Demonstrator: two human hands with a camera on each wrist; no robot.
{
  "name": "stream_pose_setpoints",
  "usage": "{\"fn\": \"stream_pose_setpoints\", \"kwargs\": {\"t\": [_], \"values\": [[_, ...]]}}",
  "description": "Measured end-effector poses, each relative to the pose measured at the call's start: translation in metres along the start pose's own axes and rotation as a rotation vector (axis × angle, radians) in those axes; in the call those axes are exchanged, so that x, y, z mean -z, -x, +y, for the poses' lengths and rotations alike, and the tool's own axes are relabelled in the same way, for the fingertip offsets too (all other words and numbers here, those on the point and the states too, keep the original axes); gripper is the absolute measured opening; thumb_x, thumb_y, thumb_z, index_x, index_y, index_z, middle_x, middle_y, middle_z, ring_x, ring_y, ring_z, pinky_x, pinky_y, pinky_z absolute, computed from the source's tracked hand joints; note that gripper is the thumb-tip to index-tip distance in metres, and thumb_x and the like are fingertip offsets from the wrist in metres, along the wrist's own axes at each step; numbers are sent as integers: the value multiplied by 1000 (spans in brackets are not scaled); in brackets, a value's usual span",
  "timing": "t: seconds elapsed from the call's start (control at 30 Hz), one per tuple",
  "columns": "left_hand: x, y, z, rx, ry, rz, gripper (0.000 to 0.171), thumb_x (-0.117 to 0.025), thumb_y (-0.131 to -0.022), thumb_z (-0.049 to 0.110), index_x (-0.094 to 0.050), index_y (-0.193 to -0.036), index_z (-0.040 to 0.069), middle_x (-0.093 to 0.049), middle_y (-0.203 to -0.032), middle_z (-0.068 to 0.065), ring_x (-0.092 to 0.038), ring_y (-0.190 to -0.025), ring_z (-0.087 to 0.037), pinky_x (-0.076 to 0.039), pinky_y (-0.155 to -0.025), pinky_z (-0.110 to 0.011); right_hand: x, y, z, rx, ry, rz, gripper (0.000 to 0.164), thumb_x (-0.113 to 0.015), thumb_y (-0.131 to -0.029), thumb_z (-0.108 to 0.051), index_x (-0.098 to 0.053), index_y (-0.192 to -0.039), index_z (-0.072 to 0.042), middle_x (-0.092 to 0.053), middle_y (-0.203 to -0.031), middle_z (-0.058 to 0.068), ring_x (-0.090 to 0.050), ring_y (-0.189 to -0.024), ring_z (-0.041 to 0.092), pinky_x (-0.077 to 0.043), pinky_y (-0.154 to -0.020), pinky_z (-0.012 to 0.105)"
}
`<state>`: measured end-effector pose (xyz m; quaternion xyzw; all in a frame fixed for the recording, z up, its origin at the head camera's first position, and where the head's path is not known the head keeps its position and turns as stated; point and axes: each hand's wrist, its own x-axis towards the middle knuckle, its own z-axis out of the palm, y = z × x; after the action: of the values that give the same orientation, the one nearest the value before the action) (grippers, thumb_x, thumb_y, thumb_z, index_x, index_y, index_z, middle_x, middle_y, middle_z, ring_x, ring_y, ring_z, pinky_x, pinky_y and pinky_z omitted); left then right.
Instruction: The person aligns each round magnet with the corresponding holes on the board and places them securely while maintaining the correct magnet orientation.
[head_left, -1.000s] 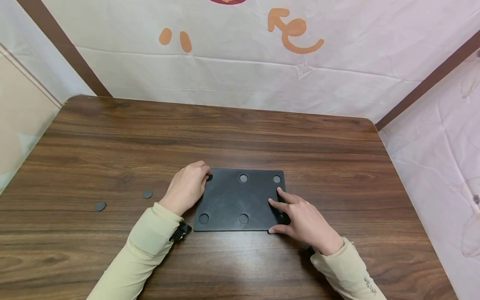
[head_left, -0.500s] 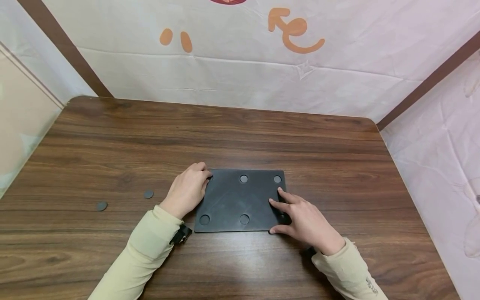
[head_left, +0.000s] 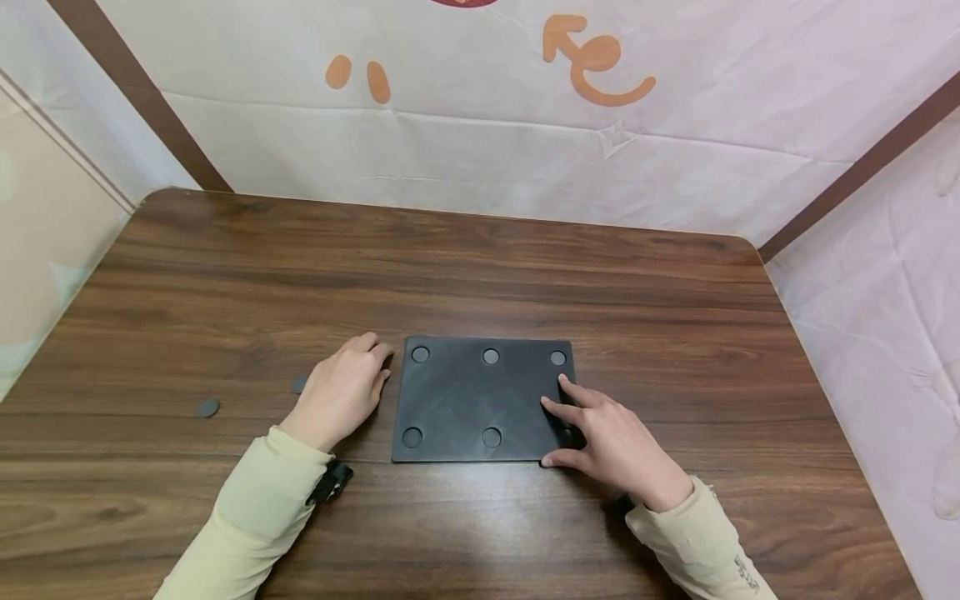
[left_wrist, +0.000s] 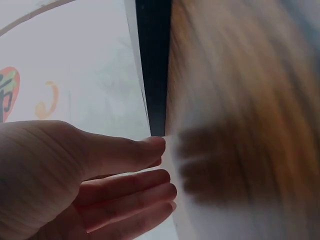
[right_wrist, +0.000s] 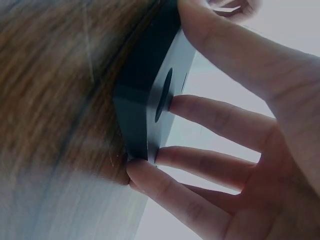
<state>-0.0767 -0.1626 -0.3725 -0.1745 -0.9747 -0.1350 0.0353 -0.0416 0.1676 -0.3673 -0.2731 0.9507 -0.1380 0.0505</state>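
A black rectangular board (head_left: 480,400) with round recesses lies flat on the table. The back middle recess (head_left: 491,357) and the back right recess (head_left: 558,358) look lighter grey inside. Whether the darker front recesses hold anything cannot be told. My left hand (head_left: 341,392) is just left of the board, apart from it, with loosely bent fingers and nothing held. My right hand (head_left: 611,437) rests at the board's right end, fingers spread over it and thumb at the near edge, covering the front right corner. One small grey disc (head_left: 208,408) lies at left; another grey disc (head_left: 298,384) is partly behind my left hand.
The brown wood-grain table (head_left: 480,533) extends all round the board. Behind it hangs a white cloth wall (head_left: 465,150) with orange printed shapes. A black strap device (head_left: 328,482) is on my left wrist.
My left hand has left the board's back left corner and moved left, uncovering the recess there and partly covering the nearer disc. My right hand stays in place on the board.
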Motion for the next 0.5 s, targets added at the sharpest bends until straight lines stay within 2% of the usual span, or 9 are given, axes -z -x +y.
{"fn": "stream_pose_setpoints", "kwargs": {"t": [0.27, 0.37, 0.5], "values": [[11, 10, -10, 58, -48, -23, 25, -69, -84, 3, -65, -108, -4, -61, -100, -18, -61, -93, -36, -53, -70, -48, -1, 0, 1, 7, -2, -1, 71, -80, -70, -49, -63, -128, -11, -48, -141, 22, -56, -120, 36, -49, -92, 48], [17, 14, -13, 133, -74, -50, 30, -69, -85, 4, -62, -111, -8, -60, -102, -23, -60, -92, -40, -52, -70, -50, -1, 0, 1, 8, -2, 4, 71, -81, -70, -49, -64, -127, -11, -49, -140, 22, -57, -120, 36, -49, -92, 48], [25, 21, -14, 249, -107, -98, 30, -69, -85, 6, -60, -107, -11, -58, -96, -27, -57, -79, -42, -50, -61, -51, -1, 0, 2, 14, -4, 11, 71, -81, -69, -48, -64, -127, -11, -49, -140, 23, -57, -119, 36, -49, -92, 48]]}}
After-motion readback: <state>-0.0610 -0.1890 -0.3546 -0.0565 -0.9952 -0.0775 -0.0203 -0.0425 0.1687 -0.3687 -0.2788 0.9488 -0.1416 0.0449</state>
